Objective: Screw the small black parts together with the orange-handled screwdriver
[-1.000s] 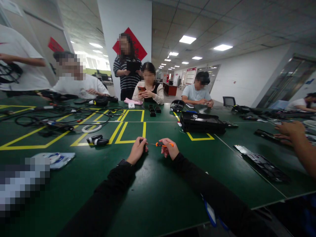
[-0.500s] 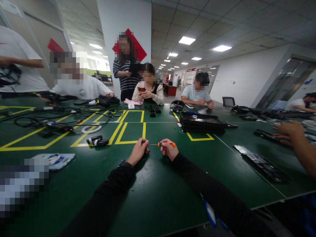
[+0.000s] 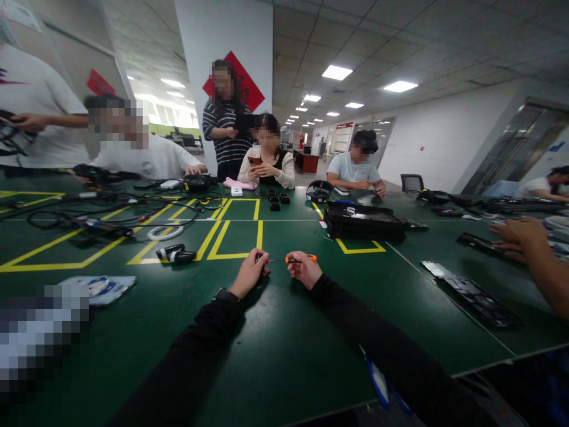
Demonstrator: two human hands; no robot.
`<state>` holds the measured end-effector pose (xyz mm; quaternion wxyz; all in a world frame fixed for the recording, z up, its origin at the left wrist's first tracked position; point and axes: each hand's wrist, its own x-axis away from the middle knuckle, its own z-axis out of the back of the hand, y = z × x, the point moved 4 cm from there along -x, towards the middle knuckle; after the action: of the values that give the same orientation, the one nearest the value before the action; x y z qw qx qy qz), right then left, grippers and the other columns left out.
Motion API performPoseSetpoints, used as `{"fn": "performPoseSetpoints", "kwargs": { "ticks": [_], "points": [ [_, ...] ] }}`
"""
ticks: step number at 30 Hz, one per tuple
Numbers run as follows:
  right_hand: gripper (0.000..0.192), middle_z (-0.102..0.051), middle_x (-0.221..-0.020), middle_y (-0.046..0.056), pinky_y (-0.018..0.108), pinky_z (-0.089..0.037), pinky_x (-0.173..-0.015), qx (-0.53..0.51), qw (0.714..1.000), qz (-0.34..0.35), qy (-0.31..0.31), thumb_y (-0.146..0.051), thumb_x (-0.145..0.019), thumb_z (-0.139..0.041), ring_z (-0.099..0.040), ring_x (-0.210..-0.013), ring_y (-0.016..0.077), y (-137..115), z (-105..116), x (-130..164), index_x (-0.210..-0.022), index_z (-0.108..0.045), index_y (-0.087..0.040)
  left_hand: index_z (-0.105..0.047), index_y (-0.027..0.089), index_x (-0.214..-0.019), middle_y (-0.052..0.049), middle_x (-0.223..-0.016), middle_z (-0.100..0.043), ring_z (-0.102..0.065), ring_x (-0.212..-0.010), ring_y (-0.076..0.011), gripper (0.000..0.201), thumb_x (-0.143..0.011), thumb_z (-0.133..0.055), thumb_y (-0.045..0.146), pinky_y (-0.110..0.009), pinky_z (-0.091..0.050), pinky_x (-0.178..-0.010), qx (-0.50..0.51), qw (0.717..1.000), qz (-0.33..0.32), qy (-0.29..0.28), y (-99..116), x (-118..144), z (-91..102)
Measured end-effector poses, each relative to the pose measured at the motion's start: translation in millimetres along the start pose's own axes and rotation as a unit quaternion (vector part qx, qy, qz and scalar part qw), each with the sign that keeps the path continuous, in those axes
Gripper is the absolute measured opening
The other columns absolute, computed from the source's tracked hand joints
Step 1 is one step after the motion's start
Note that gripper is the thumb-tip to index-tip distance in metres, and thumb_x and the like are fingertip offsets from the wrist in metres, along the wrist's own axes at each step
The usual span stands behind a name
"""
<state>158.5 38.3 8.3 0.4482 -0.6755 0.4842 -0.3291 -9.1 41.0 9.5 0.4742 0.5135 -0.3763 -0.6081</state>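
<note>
Green bench (image 3: 284, 356) with yellow tape boxes, running wide under everything. Several people sit or stand along its far edge at 11 to 1 o'clock; a co-worker's hand (image 3: 518, 237) rests at 3 o'clock, well apart from the wearer's own.

Black tray (image 3: 362, 220) at 1 o'clock, beyond the hands. Flat black panel (image 3: 471, 296) at 3 o'clock. Tangle of black cables (image 3: 111, 210) at 10 o'clock. Small black-and-white device (image 3: 175, 254) at 10 o'clock, nearer in.

Wearer's two black sleeves converge at bench centre, 12 o'clock. Left hand (image 3: 250, 274) is pinched closed over something small and dark at the tool's tip; what it is cannot be made out. Right hand (image 3: 304, 270) is curled around the orange screwdriver (image 3: 300, 258), shaft pointing toward the left hand, held just above the bench.

Change over the last second: the hands have drawn a little closer, so less bare shaft shows between them. Judged: tip seated and working in the held piece, a fastening or loosening step under way.
</note>
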Motion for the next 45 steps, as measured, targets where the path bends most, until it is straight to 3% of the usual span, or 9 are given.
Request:
{"fn": "performPoseSetpoints", "kwargs": {
  "ticks": [5, 12, 17, 26, 34, 41, 45],
  "points": [
    [0.016, -0.052, -0.057, -0.003, 0.019, -0.036, -0.046, 0.006, 0.999, 0.030, -0.020, -0.020, -0.061, -0.060, -0.047, -0.049, 0.0072, -0.3, -2.8, 1.1, -0.077, -0.056, -0.018, -0.047, 0.018, -0.082, 0.001, -0.069, -0.057, -0.055, -0.049, -0.0100, 0.029, -0.074, -0.046, 0.046, -0.021, -0.042, -0.046, 0.004, 1.000, -0.003, 0.000, -0.1, 0.5, 0.1],
    [0.029, -0.054, -0.059, 0.000, 0.020, -0.036, -0.045, -0.007, 1.000, 0.003, -0.007, -0.041, -0.074, -0.050, -0.048, -0.047, 0.0080, 1.3, -2.4, 0.8, -0.090, -0.057, -0.017, -0.047, 0.018, -0.082, 0.001, -0.068, -0.057, -0.054, -0.049, -0.0104, 0.030, -0.074, -0.046, 0.047, -0.022, -0.042, -0.046, 0.015, 1.000, 0.003, -0.005, 0.2, 0.7, -0.1],
    [0.018, -0.056, -0.056, -0.001, 0.019, -0.037, -0.046, 0.003, 1.000, 0.006, -0.007, -0.028, -0.068, -0.056, -0.049, -0.046, 0.0083, 2.1, -0.1, -0.4, -0.083, -0.053, -0.019, -0.047, 0.018, -0.083, 0.000, -0.069, -0.057, -0.055, -0.050, -0.0104, 0.030, -0.075, -0.045, 0.046, -0.022, -0.042, -0.047, 0.014, 1.000, -0.002, -0.008, -2.4, 0.0, -0.5],
    [0.021, -0.055, -0.063, -0.002, 0.019, -0.036, -0.046, -0.008, 0.999, 0.023, -0.027, -0.021, -0.064, -0.061, -0.048, -0.051, 0.0069, 1.7, -0.1, -0.5, -0.084, -0.058, -0.018, -0.046, 0.018, -0.083, 0.001, -0.066, -0.056, -0.054, -0.049, -0.0105, 0.031, -0.074, -0.046, 0.047, -0.022, -0.042, -0.046, 0.007, 1.000, -0.001, -0.008, -1.0, 0.4, -0.1],
    [0.028, -0.057, -0.060, 0.000, 0.020, -0.036, -0.045, -0.015, 1.000, 0.020, 0.000, -0.038, -0.071, -0.055, -0.050, -0.049, 0.0082, -0.1, 0.7, -0.7, -0.089, -0.059, -0.017, -0.047, 0.018, -0.082, 0.001, -0.065, -0.057, -0.054, -0.048, -0.0101, 0.031, -0.074, -0.046, 0.047, -0.022, -0.042, -0.047, 0.002, 1.000, -0.003, -0.007, 1.5, 0.7, -0.4],
    [0.017, -0.057, -0.058, -0.001, 0.019, -0.036, -0.046, -0.019, 0.999, 0.030, -0.017, -0.020, -0.064, -0.059, -0.050, -0.049, 0.0081, 1.9, 2.3, -2.5, -0.081, -0.056, -0.018, -0.047, 0.018, -0.082, 0.001, -0.068, -0.057, -0.054, -0.049, -0.0101, 0.030, -0.075, -0.045, 0.047, -0.022, -0.042, -0.047, 0.004, 1.000, -0.005, -0.008, -0.4, 0.4, -0.7],
    [0.013, -0.055, -0.062, -0.002, 0.018, -0.035, -0.046, -0.037, 0.999, 0.029, -0.024, -0.023, -0.066, -0.060, -0.049, -0.052, 0.0072, 1.9, 1.6, -1.9, -0.077, -0.059, -0.017, -0.047, 0.018, -0.082, 0.001, -0.068, -0.057, -0.054, -0.049, -0.0100, 0.030, -0.075, -0.045, 0.047, -0.021, -0.042, -0.048, 0.001, 1.000, -0.007, -0.009, 0.9, 1.5, -0.2]
  ]
}}
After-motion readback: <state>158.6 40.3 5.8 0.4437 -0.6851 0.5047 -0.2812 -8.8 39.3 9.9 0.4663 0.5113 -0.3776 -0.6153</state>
